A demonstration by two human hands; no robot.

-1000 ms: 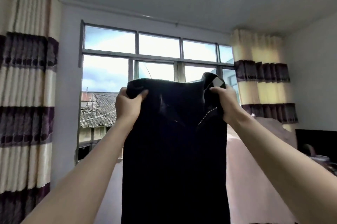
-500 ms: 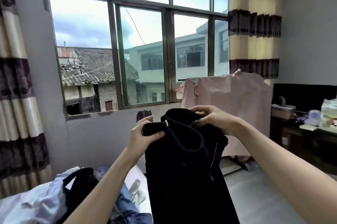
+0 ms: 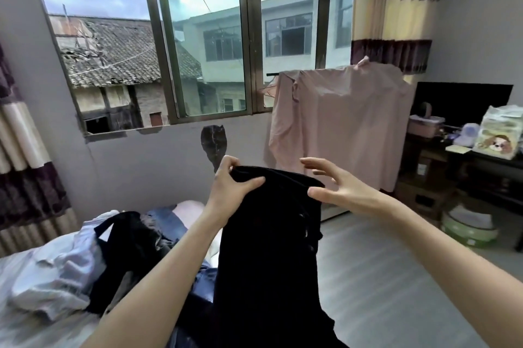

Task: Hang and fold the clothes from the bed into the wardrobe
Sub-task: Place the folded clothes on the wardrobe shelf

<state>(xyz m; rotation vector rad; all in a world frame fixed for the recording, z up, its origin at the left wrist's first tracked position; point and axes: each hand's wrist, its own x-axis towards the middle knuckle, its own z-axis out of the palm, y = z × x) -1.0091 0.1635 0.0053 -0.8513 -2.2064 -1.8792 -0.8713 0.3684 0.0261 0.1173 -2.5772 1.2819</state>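
Head view: left hand (image 3: pixel 230 187) alone pinches the black knitted garment (image 3: pixel 268 248); right hand (image 3: pixel 336 189) is spread, off it (risky), so it could slide onto the bed (image 3: pixel 34 316).

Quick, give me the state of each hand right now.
Left hand: pinches the top edge of the black garment.
Right hand: open, fingers spread beside the garment, gripping nothing.
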